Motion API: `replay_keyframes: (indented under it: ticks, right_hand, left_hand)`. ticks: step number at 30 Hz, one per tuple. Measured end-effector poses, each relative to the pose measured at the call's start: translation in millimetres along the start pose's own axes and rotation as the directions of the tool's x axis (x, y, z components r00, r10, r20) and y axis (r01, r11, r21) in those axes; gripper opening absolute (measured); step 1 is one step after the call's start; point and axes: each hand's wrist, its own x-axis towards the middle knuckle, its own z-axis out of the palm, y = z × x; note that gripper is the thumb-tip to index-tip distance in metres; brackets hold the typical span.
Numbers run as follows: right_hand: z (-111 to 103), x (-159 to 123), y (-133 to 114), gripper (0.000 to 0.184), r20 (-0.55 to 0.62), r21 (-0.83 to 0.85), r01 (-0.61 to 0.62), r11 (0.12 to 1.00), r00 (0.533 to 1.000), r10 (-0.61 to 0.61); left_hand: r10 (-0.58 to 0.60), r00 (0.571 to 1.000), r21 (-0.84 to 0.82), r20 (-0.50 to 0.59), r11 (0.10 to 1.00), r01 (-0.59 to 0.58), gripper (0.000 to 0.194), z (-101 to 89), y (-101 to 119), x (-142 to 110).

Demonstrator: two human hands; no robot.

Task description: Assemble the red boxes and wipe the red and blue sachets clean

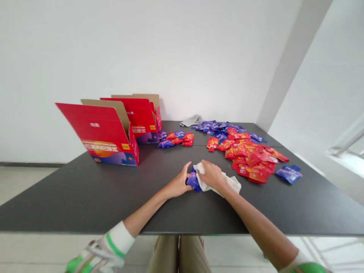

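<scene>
My left hand (pixel 179 184) grips the left side of a blue pouch (pixel 193 179) near the middle of the table, thumb raised along its upper edge. Over the pouch's right side, my right hand (pixel 211 173) presses a crumpled white cloth (pixel 231 184). The cloth trails out to the right beneath my wrist, and its folds cover part of the pouch. My right fingers are curled into the fabric, their tips partly hidden.
Two red open-topped cartons (pixel 109 140) stand at the left. A small mixed pile of pouches (pixel 175 138) lies beside them. Red pouches (pixel 250 157) are heaped at the right, blue pouches (pixel 216 128) behind them. A grey cloth (pixel 192 120) rests by the wall.
</scene>
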Motion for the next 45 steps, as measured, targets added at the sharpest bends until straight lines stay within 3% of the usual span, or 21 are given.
replay_keyframes:
  ticks: [3,8,11,16,22,27,34,39,45]
  right_hand:
    - [1,-8,-11,0.027,0.011,0.014,0.051,0.999,0.999,-0.051]
    - [3,-4,-14,0.024,-0.01,-0.002,-0.036,0.999,0.999,0.036]
    - [5,-2,-17,0.026,-0.023,-0.001,-0.092,0.996,0.996,0.092]
    - [11,-18,-32,0.026,-0.003,0.039,-0.031,0.999,1.0,0.031]
    - [8,-6,-30,0.028,-0.05,0.038,-0.174,0.984,0.983,0.176]
    - [11,-13,-40,0.021,-0.044,0.062,-0.085,0.994,0.995,0.088]
    - [14,-7,-35,0.022,-0.127,0.042,-0.154,0.987,0.979,0.158]
    - [21,-13,-39,0.013,-0.1,0.071,-0.027,0.997,0.994,0.034]
    - [21,0,-29,0.01,-0.167,0.05,-0.155,0.987,0.973,0.162]
  left_hand:
    - [0.05,0.997,0.037,-0.056,0.998,-0.048,0.1,-0.1,1,-4]
    - [0.018,1.0,0.031,0.018,0.999,-0.018,0.1,-1.4,3,-5]
    - [-0.012,1.0,0.05,0.01,0.999,0.011,0.102,-2.1,4,-6]
    - [0.065,0.997,0.016,0.047,0.998,-0.066,0.095,-6.5,2,-11]
    - [0.037,0.998,0.043,0.042,0.998,-0.038,0.106,-9.6,-3,-7]
    - [0.075,0.995,0.038,0.062,0.996,-0.078,0.099,-12.4,-6,-8]
    - [0.111,0.994,0.064,0.005,0.992,-0.111,0.108,-10.4,-6,-9]
    - [0.126,0.99,0.016,0.058,0.992,-0.127,0.1,-10.1,-6,-11]
    - [0.102,0.995,0.093,0.018,0.99,-0.103,0.107,-8.3,-6,-8]
